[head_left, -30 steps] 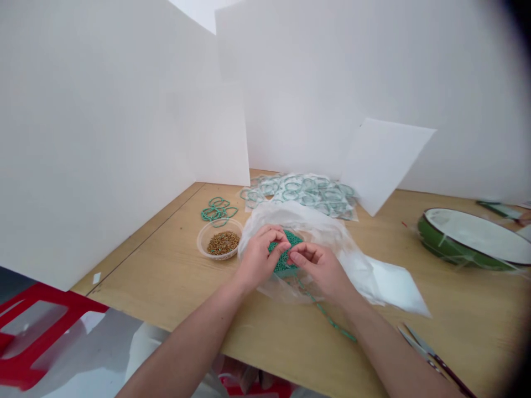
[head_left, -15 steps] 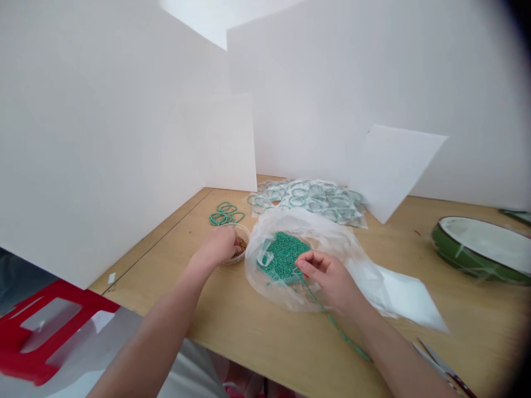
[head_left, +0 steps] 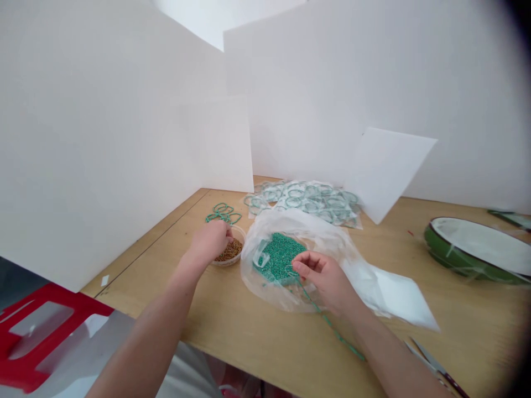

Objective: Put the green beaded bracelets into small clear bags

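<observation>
My left hand [head_left: 211,241] hangs over a round clear tub [head_left: 242,235] of brown-gold beads [head_left: 229,251]. Its fingers are pinched at the tub's far side, and what they hold, if anything, is too small to make out. Above an open plastic bag [head_left: 253,279] of green beads [head_left: 280,251], my right hand [head_left: 321,276] pinches the end of a beaded strand [head_left: 329,322]. The green strand trails down beside my right wrist onto the table. A thin pale loop shows just left of my right fingertips.
Green beaded rings [head_left: 224,213] lie behind the tub. Clear packets [head_left: 307,199] with rings are spread at the back. On the right sit a green dish [head_left: 448,254] and scissors [head_left: 433,362]. White boards [head_left: 394,171] surround the wooden table [head_left: 265,342].
My left hand has lifted slightly and shifted left, uncovering more of the brown-gold beads. My right hand keeps its pinch over the bag. The whole view has shifted slightly.
</observation>
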{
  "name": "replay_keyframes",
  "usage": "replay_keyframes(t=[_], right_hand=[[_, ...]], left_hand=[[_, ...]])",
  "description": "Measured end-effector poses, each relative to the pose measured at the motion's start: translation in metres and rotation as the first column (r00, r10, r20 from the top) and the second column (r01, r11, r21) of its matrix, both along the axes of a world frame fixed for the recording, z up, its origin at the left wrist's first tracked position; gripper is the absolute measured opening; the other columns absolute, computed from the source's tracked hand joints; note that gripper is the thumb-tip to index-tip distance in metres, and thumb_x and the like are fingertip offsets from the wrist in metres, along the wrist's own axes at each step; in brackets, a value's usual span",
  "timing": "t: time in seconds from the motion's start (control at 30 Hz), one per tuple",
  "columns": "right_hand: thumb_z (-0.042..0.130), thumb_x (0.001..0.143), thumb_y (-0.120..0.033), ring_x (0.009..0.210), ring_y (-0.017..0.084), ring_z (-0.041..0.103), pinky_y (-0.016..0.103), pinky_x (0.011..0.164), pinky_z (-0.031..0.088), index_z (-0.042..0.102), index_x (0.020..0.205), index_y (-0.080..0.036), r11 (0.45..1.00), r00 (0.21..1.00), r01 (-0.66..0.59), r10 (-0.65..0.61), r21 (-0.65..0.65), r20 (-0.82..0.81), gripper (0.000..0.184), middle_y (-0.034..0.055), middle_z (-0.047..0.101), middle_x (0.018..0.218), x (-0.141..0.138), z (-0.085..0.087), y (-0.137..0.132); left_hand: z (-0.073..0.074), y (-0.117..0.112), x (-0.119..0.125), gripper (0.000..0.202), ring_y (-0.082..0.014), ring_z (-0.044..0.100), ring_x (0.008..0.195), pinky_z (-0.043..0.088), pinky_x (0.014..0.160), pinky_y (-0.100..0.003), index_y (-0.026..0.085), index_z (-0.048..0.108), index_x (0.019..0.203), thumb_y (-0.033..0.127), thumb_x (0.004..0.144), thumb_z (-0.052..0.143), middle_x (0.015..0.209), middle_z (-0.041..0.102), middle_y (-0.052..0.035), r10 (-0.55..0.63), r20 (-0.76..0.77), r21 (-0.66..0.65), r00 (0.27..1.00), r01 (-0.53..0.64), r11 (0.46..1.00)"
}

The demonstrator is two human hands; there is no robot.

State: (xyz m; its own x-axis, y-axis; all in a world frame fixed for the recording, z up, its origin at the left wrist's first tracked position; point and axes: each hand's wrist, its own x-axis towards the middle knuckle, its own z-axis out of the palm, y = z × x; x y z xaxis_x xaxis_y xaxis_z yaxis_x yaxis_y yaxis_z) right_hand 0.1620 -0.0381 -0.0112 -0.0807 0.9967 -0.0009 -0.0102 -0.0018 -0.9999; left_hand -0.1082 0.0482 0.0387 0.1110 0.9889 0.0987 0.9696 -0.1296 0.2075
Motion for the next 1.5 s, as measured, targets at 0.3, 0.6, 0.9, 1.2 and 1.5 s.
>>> replay_keyframes(t=[0.3,0.6,0.9,1.2,1.5], right_hand=[[0.075,0.072,-0.046,0.053,0.01,0.047,0.024,0.052,0.036,0.069,0.076,-0.018,0.999,1.0,0.023,-0.023,0.032,0.007,0.028,-0.0015,0.06,0.061,-0.003,0.001,-0.003],[0.074,0.074,-0.042,0.056,0.012,0.051,0.026,0.055,0.041,0.069,0.077,-0.02,0.999,0.998,0.022,-0.02,0.043,-0.063,0.022,-0.0003,0.064,0.067,-0.002,-0.007,0.0],[0.076,0.073,-0.042,0.053,0.01,0.051,0.024,0.053,0.042,0.068,0.075,-0.018,0.999,0.995,0.036,-0.035,0.013,-0.092,0.026,-0.0003,0.064,0.064,-0.006,-0.006,-0.001],[0.072,0.077,-0.046,0.068,0.018,0.062,0.032,0.067,0.05,0.066,0.099,-0.022,0.987,0.995,0.094,-0.095,0.13,0.006,0.033,0.0032,0.069,0.075,-0.003,0.004,-0.003],[0.076,0.073,-0.045,0.092,0.021,0.062,0.035,0.084,0.048,0.061,0.074,-0.023,0.943,0.919,0.297,-0.24,0.151,-0.311,0.027,0.0026,0.068,0.085,0.002,0.004,0.002]], left_hand=[[-0.012,-0.048,0.087,0.029,-0.0108,0.058,0.067,0.047,0.067,-0.023,0.015,0.07,0.08,0.04,0.069,0.079,0.075,0.066,-0.002,0.051,0.998,-0.04,-0.02,0.383,0.923],[-0.046,-0.054,0.112,0.028,-0.0088,0.06,0.065,0.049,0.067,-0.021,0.012,0.069,0.081,0.029,0.065,0.085,0.072,0.065,-0.0008,0.52,0.802,-0.267,-0.295,0.602,0.753],[-0.049,-0.055,0.114,0.03,-0.0091,0.058,0.062,0.047,0.067,-0.023,0.012,0.068,0.077,0.035,0.065,0.084,0.07,0.063,0.0003,0.394,0.89,-0.213,-0.228,0.557,0.802],[-0.051,-0.055,0.117,0.035,-0.0129,0.057,0.068,0.044,0.071,-0.026,0.015,0.067,0.077,0.047,0.068,0.078,0.072,0.064,-0.0015,0.068,0.997,-0.082,0.046,0.491,0.867],[-0.047,-0.056,0.116,0.029,-0.0153,0.061,0.08,0.042,0.081,-0.027,0.013,0.067,0.075,0.039,0.07,0.078,0.079,0.066,-0.0047,0.248,0.969,-0.183,-0.001,0.673,0.717]])
